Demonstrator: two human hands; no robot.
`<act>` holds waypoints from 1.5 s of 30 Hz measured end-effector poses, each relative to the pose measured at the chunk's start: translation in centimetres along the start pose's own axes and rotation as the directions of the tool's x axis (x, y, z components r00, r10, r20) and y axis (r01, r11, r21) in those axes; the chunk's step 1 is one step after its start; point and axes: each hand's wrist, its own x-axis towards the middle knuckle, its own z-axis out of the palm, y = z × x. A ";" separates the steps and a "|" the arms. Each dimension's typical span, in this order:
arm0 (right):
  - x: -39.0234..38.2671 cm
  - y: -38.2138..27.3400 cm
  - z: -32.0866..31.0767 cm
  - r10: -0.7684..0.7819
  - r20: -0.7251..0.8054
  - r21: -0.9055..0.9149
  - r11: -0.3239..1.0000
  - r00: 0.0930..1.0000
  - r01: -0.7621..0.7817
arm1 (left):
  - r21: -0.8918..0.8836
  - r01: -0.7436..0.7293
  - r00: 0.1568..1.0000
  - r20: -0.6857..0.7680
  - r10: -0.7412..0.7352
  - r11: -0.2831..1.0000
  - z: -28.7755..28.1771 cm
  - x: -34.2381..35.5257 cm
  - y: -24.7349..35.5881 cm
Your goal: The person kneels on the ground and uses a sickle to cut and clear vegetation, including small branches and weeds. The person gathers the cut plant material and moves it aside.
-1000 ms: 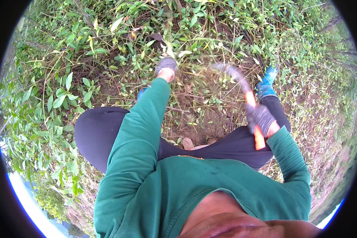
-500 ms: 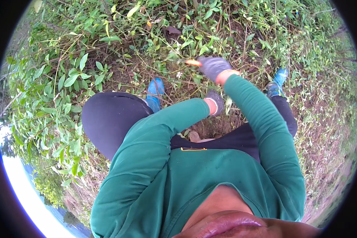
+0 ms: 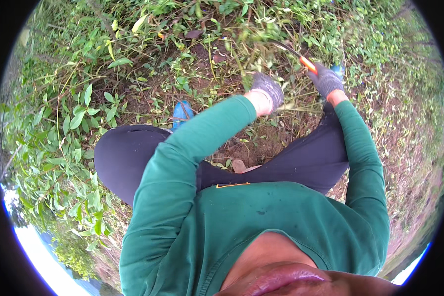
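Note:
My left hand (image 3: 267,89), in a dark grey glove, is closed around a clump of thin green weed stems (image 3: 249,52) that rises blurred above it. Just to its right, my right hand (image 3: 326,80), also gloved, grips the orange handle of a sickle (image 3: 307,64). The sickle's dark curved blade reaches up and left toward the weeds. Both arms wear green sleeves and stretch forward over my bent knees in dark trousers (image 3: 128,158).
A blue shoe (image 3: 182,111) stands on the ground by my left knee. A patch of bare brown soil (image 3: 254,148) lies between my legs. Leafy shrubs (image 3: 64,133) crowd the left side, and low weeds and dry stems cover the ground ahead and right.
My left hand has pulled back from its far reach and now holds weeds. My right hand swung the sickle from the right across to the middle, then back beside the left hand.

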 end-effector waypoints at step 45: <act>7.2 3.2 5.8 -0.114 0.128 -0.156 0.979 0.985 0.133 | -0.185 0.412 0.752 -0.484 -0.447 0.892 -6.7 -26.0 -17.0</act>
